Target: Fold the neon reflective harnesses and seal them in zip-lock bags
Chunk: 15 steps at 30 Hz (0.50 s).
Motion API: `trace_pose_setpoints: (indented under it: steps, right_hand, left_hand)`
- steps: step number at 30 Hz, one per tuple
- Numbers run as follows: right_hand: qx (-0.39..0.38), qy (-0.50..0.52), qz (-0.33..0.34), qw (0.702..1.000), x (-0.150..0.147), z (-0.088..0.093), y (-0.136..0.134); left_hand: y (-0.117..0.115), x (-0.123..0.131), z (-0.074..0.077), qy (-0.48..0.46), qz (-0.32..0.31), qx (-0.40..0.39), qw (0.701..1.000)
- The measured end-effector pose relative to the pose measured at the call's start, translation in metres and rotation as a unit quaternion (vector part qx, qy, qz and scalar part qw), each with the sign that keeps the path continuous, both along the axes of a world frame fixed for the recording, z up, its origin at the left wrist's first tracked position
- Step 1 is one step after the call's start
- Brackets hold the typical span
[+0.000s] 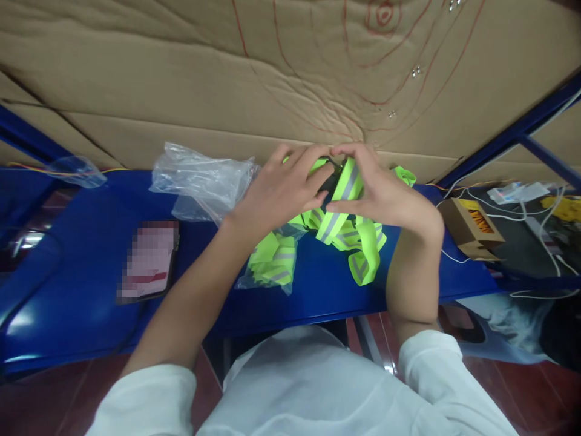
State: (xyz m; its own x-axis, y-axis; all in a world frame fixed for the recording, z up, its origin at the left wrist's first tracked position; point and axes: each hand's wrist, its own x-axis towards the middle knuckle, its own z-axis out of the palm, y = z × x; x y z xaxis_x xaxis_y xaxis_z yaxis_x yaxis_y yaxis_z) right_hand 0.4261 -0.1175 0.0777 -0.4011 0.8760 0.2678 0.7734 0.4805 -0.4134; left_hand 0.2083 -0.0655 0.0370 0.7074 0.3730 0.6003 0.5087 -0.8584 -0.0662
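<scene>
A neon yellow-green reflective strap harness [345, 189] with silver stripes lies bunched on the blue table, and both hands are at its upper part. My left hand [290, 184] curls its fingers around the harness near a dark piece that looks like a buckle, partly hidden by the fingers. From the other side, my right hand [379, 188] holds a wide striped strap between thumb and fingers. Loose strap loops hang below the right hand, towards the table's front. Below my left hand, a folded reflective harness [275, 259] sits in a clear plastic bag.
Clear plastic bags [204, 181] lie left of the hands, against a cardboard panel [181, 85] with red curved lines. A phone [149, 260] with a blurred screen is on the blue table [77, 242]. An open cardboard box [472, 230] and white cables are at the right.
</scene>
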Motion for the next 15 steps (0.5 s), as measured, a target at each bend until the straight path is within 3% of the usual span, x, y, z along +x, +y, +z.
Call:
trace_pose_setpoints:
  steps: [3,5,10,15]
  right_hand:
    - [0.046,-0.067,-0.118,0.990,-0.020,-0.019,0.004]
    - [0.062,-0.103,-0.157,0.980,-0.029,-0.027,0.009]
    - [0.073,-0.120,-0.168,0.976,-0.016,-0.021,0.021]
    - [0.085,0.007,-0.107,0.991,0.021,-0.008,0.031]
  left_hand:
    - [0.005,0.002,-0.005,0.010,0.020,0.007,1.000]
    - [0.008,0.001,-0.008,0.014,0.031,0.011,0.999]
    - [0.020,-0.011,-0.008,-0.025,0.053,-0.025,0.998]
    - [0.036,-0.028,0.001,-0.173,0.006,-0.105,0.979]
